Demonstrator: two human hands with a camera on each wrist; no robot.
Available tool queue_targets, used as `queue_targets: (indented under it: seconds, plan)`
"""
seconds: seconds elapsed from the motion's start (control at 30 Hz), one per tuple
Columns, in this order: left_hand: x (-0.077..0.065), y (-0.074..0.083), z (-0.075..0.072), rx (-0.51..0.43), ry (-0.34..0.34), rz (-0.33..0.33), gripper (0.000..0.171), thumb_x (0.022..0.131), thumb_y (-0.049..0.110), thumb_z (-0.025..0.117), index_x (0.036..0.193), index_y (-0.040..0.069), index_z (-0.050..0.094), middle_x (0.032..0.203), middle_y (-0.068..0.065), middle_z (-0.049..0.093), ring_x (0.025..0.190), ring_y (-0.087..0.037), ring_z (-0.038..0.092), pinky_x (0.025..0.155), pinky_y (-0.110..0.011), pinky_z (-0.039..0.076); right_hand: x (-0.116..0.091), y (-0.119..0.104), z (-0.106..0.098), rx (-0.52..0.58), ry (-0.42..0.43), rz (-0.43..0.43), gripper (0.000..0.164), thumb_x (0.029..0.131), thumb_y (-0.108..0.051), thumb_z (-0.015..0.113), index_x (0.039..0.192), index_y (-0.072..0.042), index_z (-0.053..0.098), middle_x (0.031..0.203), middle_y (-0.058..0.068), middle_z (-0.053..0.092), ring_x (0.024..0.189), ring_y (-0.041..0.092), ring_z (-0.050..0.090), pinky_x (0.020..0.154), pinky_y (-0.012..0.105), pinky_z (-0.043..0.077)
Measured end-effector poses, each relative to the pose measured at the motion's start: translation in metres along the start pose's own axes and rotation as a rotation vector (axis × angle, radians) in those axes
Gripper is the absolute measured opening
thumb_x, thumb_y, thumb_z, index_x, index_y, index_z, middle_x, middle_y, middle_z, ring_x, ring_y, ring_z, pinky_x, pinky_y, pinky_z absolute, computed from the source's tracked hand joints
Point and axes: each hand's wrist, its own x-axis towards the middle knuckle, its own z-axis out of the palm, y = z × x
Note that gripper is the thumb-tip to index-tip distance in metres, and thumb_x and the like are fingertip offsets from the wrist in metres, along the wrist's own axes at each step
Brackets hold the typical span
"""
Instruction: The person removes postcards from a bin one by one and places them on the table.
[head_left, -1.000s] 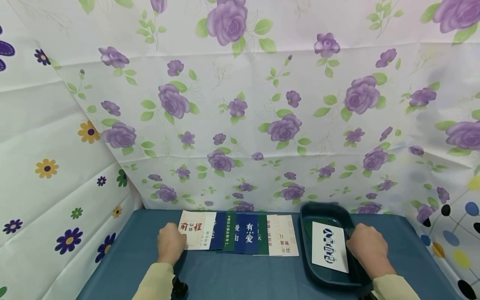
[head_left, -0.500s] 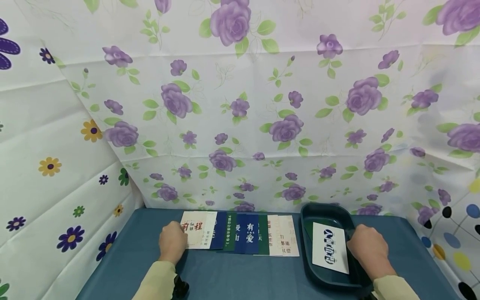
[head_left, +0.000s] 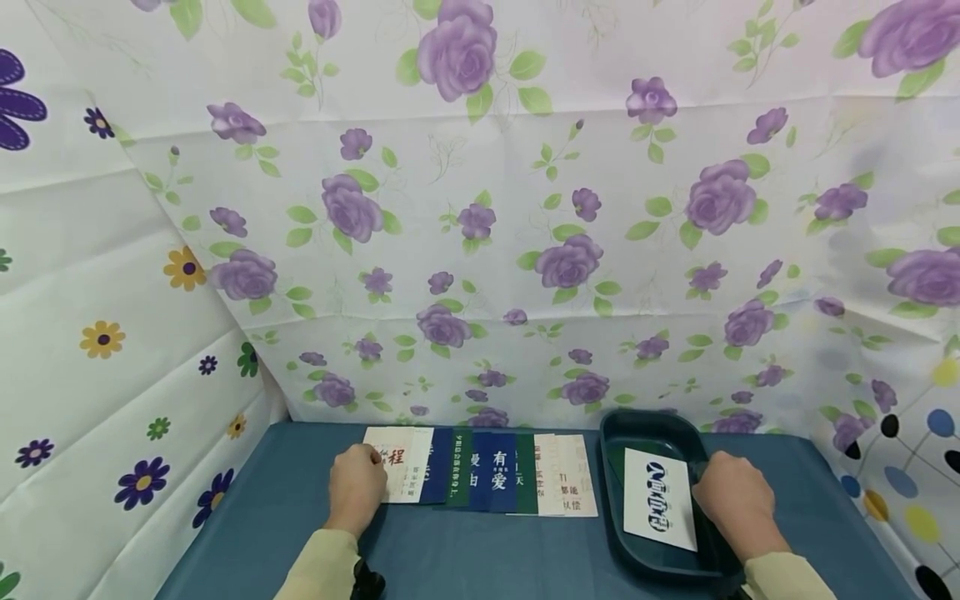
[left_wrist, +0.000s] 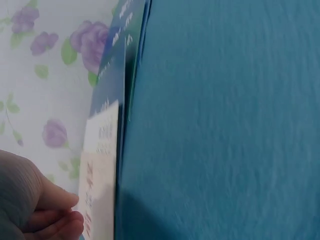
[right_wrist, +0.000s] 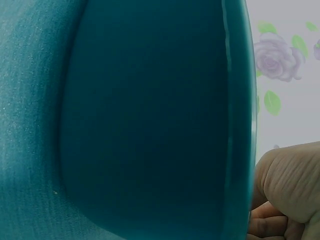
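Note:
In the head view, my left hand (head_left: 358,490) lies over the left end of an overlapping row of cards (head_left: 498,471), covering part of a cream card (head_left: 401,467) with red characters. The left wrist view shows the thumb and curled fingertips (left_wrist: 74,220) close together at this card, with nothing visible between them. My right hand (head_left: 735,504) grips the right rim of a dark green tray (head_left: 622,546). A white card (head_left: 660,500) with dark lettering lies in the tray, over a green card at its left. In the right wrist view, the tray's side wall (right_wrist: 150,110) hides the inside.
A blue-green cloth (head_left: 480,558) covers the table. Behind it hangs a white sheet with purple roses (head_left: 480,250). Flower-patterned (head_left: 142,483) and dotted sheets close off the left and right sides.
My left hand has moved right, from the row's left edge onto the cream card, covering more of its characters. The right hand stays at the tray's rim.

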Motion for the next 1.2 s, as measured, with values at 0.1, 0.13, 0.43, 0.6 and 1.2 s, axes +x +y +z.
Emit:
queue_targets:
  seconds: [0.1,0.13,0.43,0.6,1.2]
  plan:
    - [-0.002,0.010,0.000,0.005,0.033,0.029,0.011,0.083,0.006,0.061,0.074,0.007,0.065,0.072,-0.009,0.065,0.057,-0.017,0.055,0.049,-0.032,0.041,0.000,0.000,0.000,-0.001,0.003,0.002,0.029,0.079,-0.019,0.068,0.095,0.006,0.065,0.082,0.023,0.064,0.063,0.028,0.058,0.048,0.042,0.045]
    - [-0.002,0.013,0.000,0.002,0.040,0.039,0.008,0.083,0.007,0.062,0.077,0.006,0.067,0.074,-0.010,0.067,0.059,-0.018,0.057,0.051,-0.034,0.044,0.000,0.000,0.000,-0.003,0.003,0.002,0.029,0.079,-0.019,0.068,0.094,0.005,0.066,0.082,0.023,0.064,0.063,0.028,0.058,0.048,0.042,0.045]
    - [-0.009,0.052,0.001,-0.040,0.083,0.143,0.016,0.082,0.014,0.068,0.095,0.005,0.071,0.078,-0.008,0.069,0.059,-0.016,0.060,0.052,-0.034,0.047,0.001,0.000,0.001,-0.003,-0.001,0.005,0.030,0.080,-0.019,0.067,0.096,0.006,0.065,0.081,0.022,0.064,0.062,0.027,0.057,0.047,0.041,0.045]
    - [-0.014,0.081,0.005,-0.049,0.103,0.194,0.012,0.081,0.019,0.070,0.087,0.008,0.070,0.074,-0.004,0.068,0.058,-0.014,0.059,0.051,-0.031,0.044,0.002,0.000,0.002,-0.009,0.007,0.010,0.034,0.079,-0.020,0.069,0.098,0.007,0.064,0.082,0.023,0.064,0.063,0.028,0.058,0.048,0.043,0.045]
    - [-0.056,0.190,0.032,-0.198,0.022,0.427,0.025,0.082,0.025,0.070,0.101,0.009,0.069,0.095,-0.008,0.071,0.081,-0.018,0.067,0.067,-0.033,0.054,0.002,0.001,0.001,-0.005,-0.008,0.003,0.033,0.078,-0.021,0.069,0.097,0.006,0.065,0.084,0.024,0.064,0.064,0.028,0.058,0.049,0.044,0.046]
